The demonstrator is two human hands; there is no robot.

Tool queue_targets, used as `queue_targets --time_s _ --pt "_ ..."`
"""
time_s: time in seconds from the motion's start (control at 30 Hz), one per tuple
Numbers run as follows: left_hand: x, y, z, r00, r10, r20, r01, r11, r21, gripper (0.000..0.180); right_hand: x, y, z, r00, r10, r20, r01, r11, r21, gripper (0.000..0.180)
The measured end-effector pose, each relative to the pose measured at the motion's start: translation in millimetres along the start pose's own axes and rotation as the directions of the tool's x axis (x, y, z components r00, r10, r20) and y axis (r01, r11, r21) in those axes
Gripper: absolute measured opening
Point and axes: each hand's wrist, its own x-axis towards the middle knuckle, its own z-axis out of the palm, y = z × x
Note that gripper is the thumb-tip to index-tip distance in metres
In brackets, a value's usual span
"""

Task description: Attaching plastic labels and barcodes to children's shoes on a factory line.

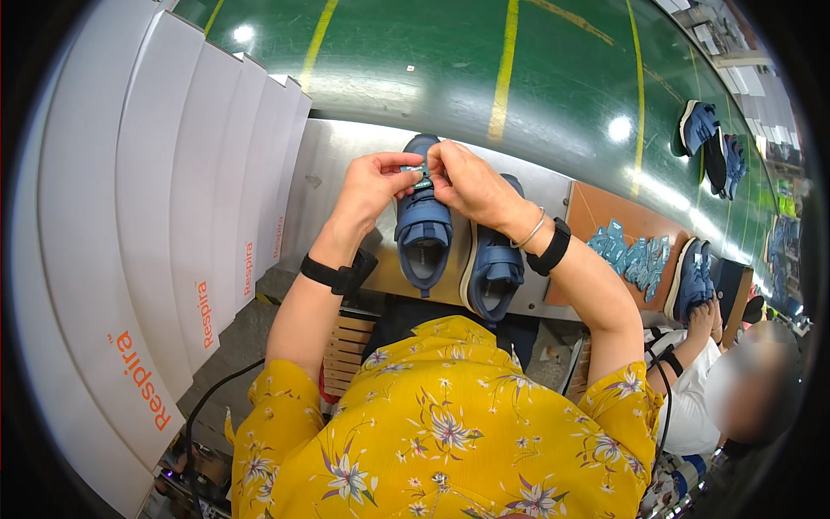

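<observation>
The blue shoes (424, 216) look of matt cloth, the counter (333, 156) of smooth metal; toward twelve o'clock, the green surface (458, 69) is glossy.

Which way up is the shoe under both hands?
Upright: the blue shoe sits with its strap and foot opening facing up.

I see white cardboard boxes (160, 199) at frame left, a glossy green, yellow-striped surface (415, 95) across the top, and a white-clothed co-worker (692, 389) lower right.
</observation>
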Motion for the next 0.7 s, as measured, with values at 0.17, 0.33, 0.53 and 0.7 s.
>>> queue_targets --time_s 0.17,0.33,0.53,0.7 --pt "1.9 -2.2 4.6 1.000 -0.002 -0.007 0.002 1.000 -0.015 0.027 -0.9 1.9 -2.6 1.000 -0.004 0.008 0.004 1.000 0.004 0.027" --pt "0.5 -1.6 9.4 0.996 -0.021 -0.081 0.020 1.000 -0.012 0.032 1.1 -1.6 -7.5 0.994 0.085 0.066 -0.088 0.995 0.043 0.024" --pt "0.4 -10.7 9.1 0.998 0.052 -0.044 -0.057 0.990 -0.127 0.032 1.1 -4.4 -8.1 0.998 0.060 0.008 -0.060 0.996 0.066 0.027" --pt "-2.1 -16.1 -2.1 1.000 0.000 -0.027 -0.005 0.977 -0.214 0.031 -2.3 -0.6 -1.4 0.994 -0.099 -0.043 0.092 0.984 -0.154 0.020"
